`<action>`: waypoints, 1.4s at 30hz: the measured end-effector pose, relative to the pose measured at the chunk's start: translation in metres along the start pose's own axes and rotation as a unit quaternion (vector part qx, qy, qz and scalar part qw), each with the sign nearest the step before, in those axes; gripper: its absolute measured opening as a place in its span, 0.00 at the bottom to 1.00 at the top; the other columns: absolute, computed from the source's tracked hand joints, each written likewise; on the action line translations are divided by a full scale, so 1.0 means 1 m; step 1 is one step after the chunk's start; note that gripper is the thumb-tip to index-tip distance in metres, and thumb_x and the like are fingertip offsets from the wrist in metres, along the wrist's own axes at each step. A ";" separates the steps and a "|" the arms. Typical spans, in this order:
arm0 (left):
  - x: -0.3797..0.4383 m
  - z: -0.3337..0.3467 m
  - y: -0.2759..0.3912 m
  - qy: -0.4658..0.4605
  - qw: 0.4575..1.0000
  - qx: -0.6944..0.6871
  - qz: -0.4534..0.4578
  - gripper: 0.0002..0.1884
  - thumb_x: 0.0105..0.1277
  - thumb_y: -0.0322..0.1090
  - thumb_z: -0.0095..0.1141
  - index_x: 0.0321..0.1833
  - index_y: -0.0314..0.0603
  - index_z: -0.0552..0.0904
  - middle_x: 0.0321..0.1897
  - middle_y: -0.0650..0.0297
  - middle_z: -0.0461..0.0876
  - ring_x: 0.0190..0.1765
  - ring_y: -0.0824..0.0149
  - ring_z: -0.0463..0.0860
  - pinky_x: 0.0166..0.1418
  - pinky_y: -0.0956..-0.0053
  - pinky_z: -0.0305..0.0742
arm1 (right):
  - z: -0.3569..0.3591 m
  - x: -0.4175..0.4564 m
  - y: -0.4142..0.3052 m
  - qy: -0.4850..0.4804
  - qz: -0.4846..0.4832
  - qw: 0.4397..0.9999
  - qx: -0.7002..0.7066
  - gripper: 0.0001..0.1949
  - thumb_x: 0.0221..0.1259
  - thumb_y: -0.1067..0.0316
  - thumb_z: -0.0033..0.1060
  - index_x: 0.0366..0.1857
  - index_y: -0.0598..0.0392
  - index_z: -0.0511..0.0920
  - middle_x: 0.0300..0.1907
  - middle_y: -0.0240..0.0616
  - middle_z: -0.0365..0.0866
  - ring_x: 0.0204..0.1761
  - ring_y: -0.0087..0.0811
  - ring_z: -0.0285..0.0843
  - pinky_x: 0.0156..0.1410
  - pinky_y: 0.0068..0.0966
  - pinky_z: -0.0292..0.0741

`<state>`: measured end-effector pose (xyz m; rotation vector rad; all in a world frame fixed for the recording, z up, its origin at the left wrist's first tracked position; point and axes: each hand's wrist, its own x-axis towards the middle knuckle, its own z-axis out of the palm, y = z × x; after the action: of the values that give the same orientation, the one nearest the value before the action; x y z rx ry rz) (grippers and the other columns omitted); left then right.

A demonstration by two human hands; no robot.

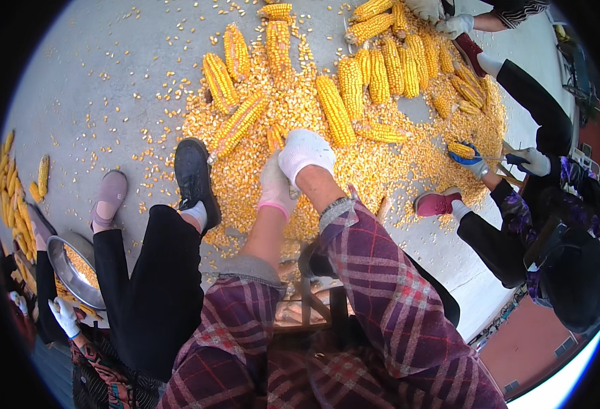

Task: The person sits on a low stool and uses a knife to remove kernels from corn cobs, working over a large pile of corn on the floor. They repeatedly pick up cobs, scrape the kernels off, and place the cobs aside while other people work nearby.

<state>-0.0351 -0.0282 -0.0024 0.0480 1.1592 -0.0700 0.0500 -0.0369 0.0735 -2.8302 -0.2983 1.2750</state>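
My left hand, in a white glove with a pink cuff, is closed around an ear of corn. The ear's yellow tip pokes out beyond my fingers, and the rest is hidden. Pressed against it is my right hand, in a white knit glove. Its fingers curl down out of sight, so I cannot see what they grip. Beneath both hands spreads a heap of loose corn kernels. A partly shelled ear lies left of my hands, and a full ear to the right.
More ears lie in rows beyond my hands. At right a co-worker's gloved hand holds an ear against a thin metal tool. A metal basin of kernels stands at left, near another person's legs and an ear pile.
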 end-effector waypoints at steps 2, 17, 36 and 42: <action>0.002 -0.002 0.003 0.006 1.000 -0.006 0.007 0.14 0.69 0.45 0.44 0.44 0.46 0.79 0.37 0.64 0.82 0.40 0.66 0.82 0.41 0.70 0.76 | 0.006 0.006 -0.008 -0.001 -0.011 1.000 -0.016 0.12 0.58 0.65 0.51 0.40 0.53 0.85 0.42 0.48 0.84 0.47 0.45 0.83 0.49 0.39 0.78; -0.002 -0.043 0.016 0.063 0.882 0.397 0.245 0.34 0.62 0.32 0.59 0.68 0.25 0.62 0.57 0.54 0.75 0.54 0.68 0.76 0.59 0.77 0.70 | 0.054 0.034 0.061 0.088 -0.080 0.987 0.109 0.11 0.61 0.60 0.50 0.44 0.45 0.78 0.36 0.49 0.83 0.41 0.50 0.81 0.46 0.42 0.75; 0.006 0.015 0.070 0.143 0.852 0.391 0.318 0.18 0.64 0.30 0.52 0.57 0.31 0.77 0.34 0.63 0.80 0.27 0.76 0.75 0.28 0.81 0.70 | 0.009 0.094 0.110 0.067 0.098 0.988 0.099 0.27 0.50 0.55 0.63 0.52 0.58 0.69 0.48 0.55 0.79 0.53 0.49 0.77 0.58 0.40 0.73; 0.004 0.008 0.048 0.108 0.880 0.419 0.193 0.18 0.65 0.32 0.54 0.56 0.32 0.77 0.35 0.62 0.81 0.31 0.74 0.77 0.32 0.81 0.72 | 0.044 0.079 0.108 0.013 0.056 0.962 0.267 0.23 0.43 0.52 0.65 0.40 0.59 0.80 0.39 0.53 0.83 0.44 0.48 0.82 0.52 0.36 0.76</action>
<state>-0.0220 0.0187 -0.0030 1.0802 1.2460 -0.2128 0.0863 -0.1308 -0.0250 -2.4200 0.1885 1.1201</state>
